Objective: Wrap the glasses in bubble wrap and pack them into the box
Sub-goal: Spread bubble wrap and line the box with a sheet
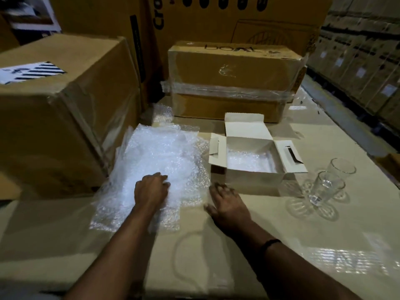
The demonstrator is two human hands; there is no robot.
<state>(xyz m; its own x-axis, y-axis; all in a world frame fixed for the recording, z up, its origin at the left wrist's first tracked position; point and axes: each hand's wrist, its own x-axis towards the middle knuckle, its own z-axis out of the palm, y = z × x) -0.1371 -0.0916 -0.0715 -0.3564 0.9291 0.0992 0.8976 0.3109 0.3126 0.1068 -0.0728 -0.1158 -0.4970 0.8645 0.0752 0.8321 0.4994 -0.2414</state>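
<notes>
A pile of bubble wrap sheets (160, 154) lies on the cardboard work surface, left of centre. My left hand (151, 189) rests on its near part with fingers lying flat. My right hand (225, 204) is at the pile's right edge, fingers spread and touching the wrap's border. A small white box (253, 176) stands open to the right, flaps out, with some bubble wrap inside. Two clear drinking glasses stand upright right of the box: a near glass (324, 188) and a far glass (341, 169).
A large brown carton (65, 113) stands at the left, touching the wrap pile. A taped carton (233, 83) sits behind the white box, with taller cartons behind it. Stacked boxes line the aisle at far right. Bare cardboard surface (216, 256) lies in front.
</notes>
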